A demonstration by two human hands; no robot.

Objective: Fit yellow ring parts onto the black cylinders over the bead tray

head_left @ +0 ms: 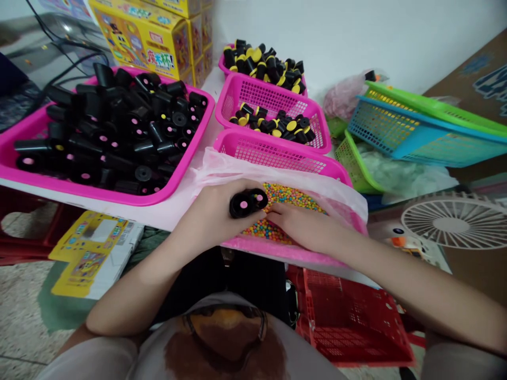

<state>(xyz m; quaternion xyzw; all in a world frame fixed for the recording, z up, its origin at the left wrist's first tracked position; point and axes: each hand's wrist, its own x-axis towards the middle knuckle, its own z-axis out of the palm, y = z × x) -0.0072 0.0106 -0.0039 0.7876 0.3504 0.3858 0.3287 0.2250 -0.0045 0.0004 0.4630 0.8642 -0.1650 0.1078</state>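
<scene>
- Under your fingers: small round multicoloured beads (283, 194) spread in a pink tray (285, 249), lined with a clear plastic bag (237, 171)
- Your left hand (209, 211): fingers curled narrowly around a black plastic cylinder (244, 205) with a pink-dotted end, held just over the beads
- Your right hand (304, 227): fingers extended, not gripping, resting on the beads, fingertips just beside the cylinder
- Ahead of your fingers: a pink mesh basket (277, 158) just past the bag, then a second pink mesh basket (273, 89) and a third (227, 66), both holding black cylinders with yellow tops
- Left of your fingers: a large pink tray (99, 192) heaped with black cylinders showing pink centres
- Right of your fingers: a blue mesh basket (380, 126) and a green mesh basket (428, 105), tilted together, and a white fan guard (455, 221)
- Below your fingers, on the floor: a red mesh crate (348, 316)
- Far beyond your fingers: stacked yellow printed cartons (146, 42)
</scene>
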